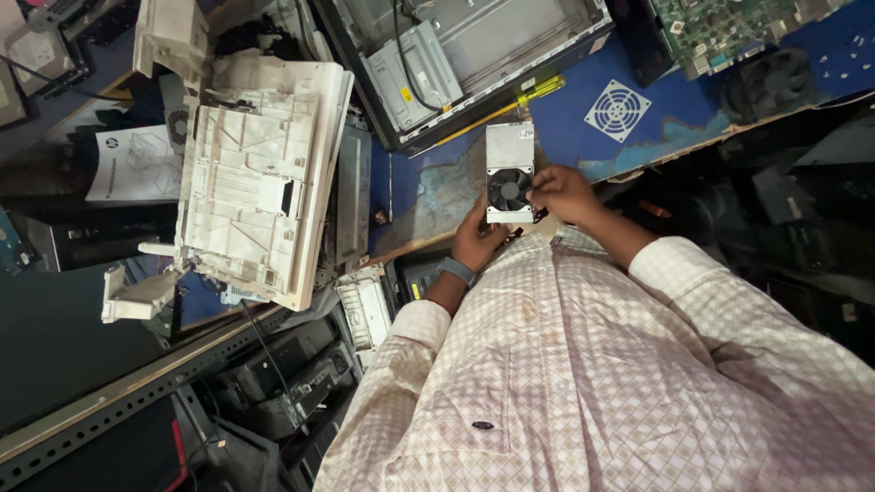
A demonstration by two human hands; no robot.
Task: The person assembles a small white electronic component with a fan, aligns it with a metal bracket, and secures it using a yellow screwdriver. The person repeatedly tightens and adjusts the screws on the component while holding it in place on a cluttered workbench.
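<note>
Head view looks down on one blue workbench (565, 109) crowded with computer parts. Largest is one dismantled white printer body (260, 187), lying at the bench's left end with loose white plastic pieces beside it. Next comes one open desktop computer case (483, 55), metal inside showing, at the top centre. One green circuit board (729, 27) lies at the top right. One grey power supply unit (509, 173) with a single round black fan in its face is held above the bench's near edge, between the case and the person's chest. The left hand (476, 239) grips its lower end from below, fingers curled around the box; a grey wristband sits on that wrist. The right hand (561, 193) presses against its right side, fingertips clasping the edge. One white fan grille (618, 110) rests on the blue surface to the right. One yellow-handled screwdriver (515, 102) lies just above the unit, slanted.
</note>
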